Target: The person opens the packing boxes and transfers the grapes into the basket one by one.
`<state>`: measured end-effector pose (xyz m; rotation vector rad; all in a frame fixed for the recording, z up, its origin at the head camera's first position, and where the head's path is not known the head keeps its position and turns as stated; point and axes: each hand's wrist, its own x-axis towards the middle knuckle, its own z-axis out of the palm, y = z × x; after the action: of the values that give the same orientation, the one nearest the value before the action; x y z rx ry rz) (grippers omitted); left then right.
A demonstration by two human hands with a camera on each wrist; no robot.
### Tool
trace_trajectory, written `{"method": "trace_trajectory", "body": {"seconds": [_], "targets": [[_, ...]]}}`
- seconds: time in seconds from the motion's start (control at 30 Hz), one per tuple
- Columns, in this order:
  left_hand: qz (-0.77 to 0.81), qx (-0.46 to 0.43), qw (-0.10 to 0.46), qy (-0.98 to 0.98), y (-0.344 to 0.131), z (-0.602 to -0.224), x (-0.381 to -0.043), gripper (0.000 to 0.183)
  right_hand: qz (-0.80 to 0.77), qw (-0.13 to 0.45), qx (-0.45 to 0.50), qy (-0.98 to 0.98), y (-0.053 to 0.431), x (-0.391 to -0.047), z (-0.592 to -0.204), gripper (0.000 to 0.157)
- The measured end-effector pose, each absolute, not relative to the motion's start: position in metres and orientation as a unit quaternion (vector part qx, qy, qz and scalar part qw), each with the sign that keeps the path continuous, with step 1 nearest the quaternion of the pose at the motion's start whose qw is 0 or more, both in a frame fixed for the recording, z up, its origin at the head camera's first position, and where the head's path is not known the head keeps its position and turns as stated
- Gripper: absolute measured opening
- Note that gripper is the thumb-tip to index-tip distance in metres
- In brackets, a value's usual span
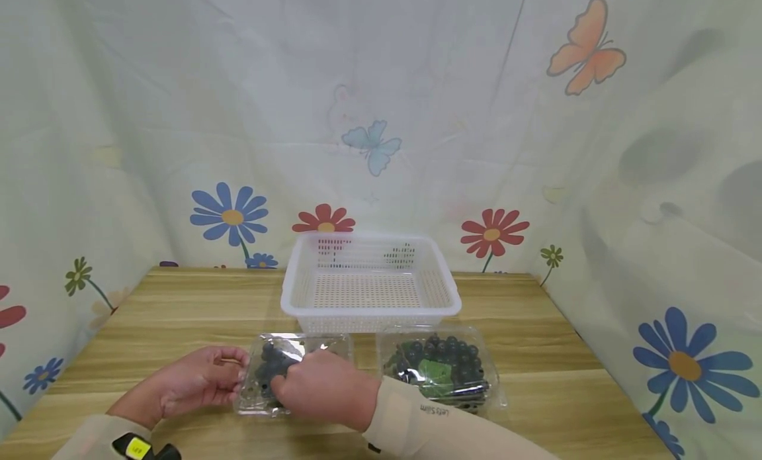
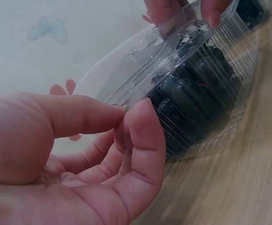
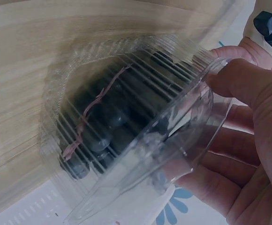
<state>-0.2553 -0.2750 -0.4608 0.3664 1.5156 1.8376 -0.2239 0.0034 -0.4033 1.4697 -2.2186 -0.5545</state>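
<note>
A clear plastic clamshell box point(image 1: 338, 346) of dark grapes point(image 1: 275, 362) lies on the wooden table, in front of the person. At its left end, the left hand point(image 1: 193, 384) pinches the edge of the box between thumb and fingertips, seen closely in the left wrist view. The right hand point(image 1: 327, 386) reaches over the box and grips its rim, the thumb on the edge and the fingers over the clear lid point(image 3: 150, 152). Through the ribbed side a reddish-brown stem point(image 3: 86, 110) shows among the grapes. In the head view the right hand hides part of the box.
To the right stands a second clear box point(image 1: 488, 354) of dark grapes with a green label point(image 1: 436, 378). Behind both boxes is a white plastic basket point(image 1: 372, 311) with perforated sides. A flower-printed curtain point(image 1: 417, 63) surrounds the wooden table point(image 1: 553, 387).
</note>
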Motion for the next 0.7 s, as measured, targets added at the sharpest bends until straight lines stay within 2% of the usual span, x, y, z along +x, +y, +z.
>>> {"method": "trace_trajectory", "body": {"seconds": [0.17,0.7], "targets": [[0.709,0.134,0.353,0.595,-0.276,-0.461,-0.256,0.013,-0.205,0.207,0.533,-0.794,0.0,-0.222,-0.404,0.012],[0.704,0.128,0.345,0.608,-0.274,-0.46,-0.255,0.012,-0.198,0.28,0.509,-0.79,-0.003,-0.218,-0.414,0.02]]}}
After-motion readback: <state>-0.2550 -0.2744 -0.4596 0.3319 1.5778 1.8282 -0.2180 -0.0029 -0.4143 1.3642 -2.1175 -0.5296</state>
